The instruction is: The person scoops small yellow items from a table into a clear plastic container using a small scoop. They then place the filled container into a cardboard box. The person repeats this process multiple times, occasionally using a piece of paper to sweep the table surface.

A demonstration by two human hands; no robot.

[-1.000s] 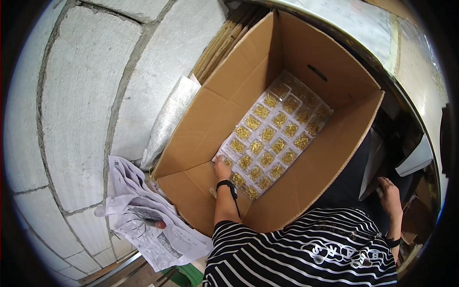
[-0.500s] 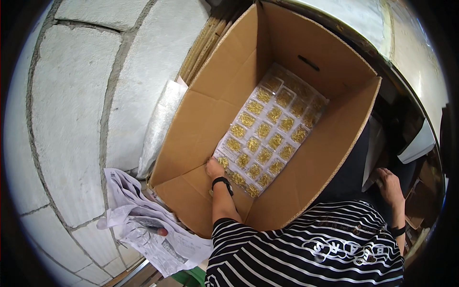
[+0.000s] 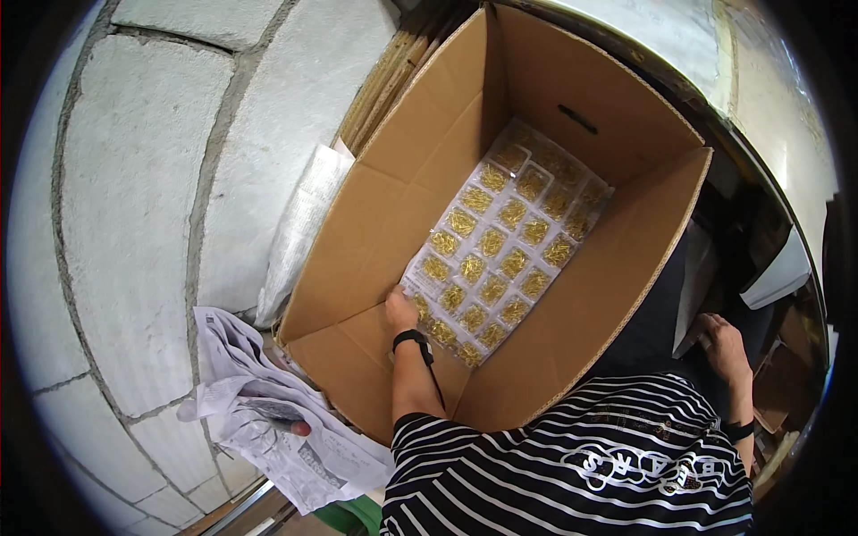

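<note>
Inside a deep cardboard box (image 3: 393,170) lies a layer of clear plastic packets (image 3: 492,241) filled with small gold-coloured metal pieces, set side by side in rows on a pale sheet. My left hand (image 3: 401,310), a black band on its wrist, reaches down to the near left corner of this layer. Its fingers are closed at the edge of a packet; their tips are hidden. Outside the box, at the right, my right hand (image 3: 726,350) is low with curled fingers, beside the edge of a greyish flat sheet (image 3: 693,299). What it grips is unclear.
A white block wall (image 3: 134,205) runs along the left. Crumpled printed paper (image 3: 286,429) lies by the box's near left side, and a white wrapped bundle (image 3: 302,237) leans between wall and box. Folded cardboard (image 3: 389,76) stands behind. A white flap (image 3: 778,272) sticks out at right.
My left hand stays at the same corner of the packets, its wrist shifted slightly. My right hand barely moves. The packets look unmoved; the whole view shifts a little.
</note>
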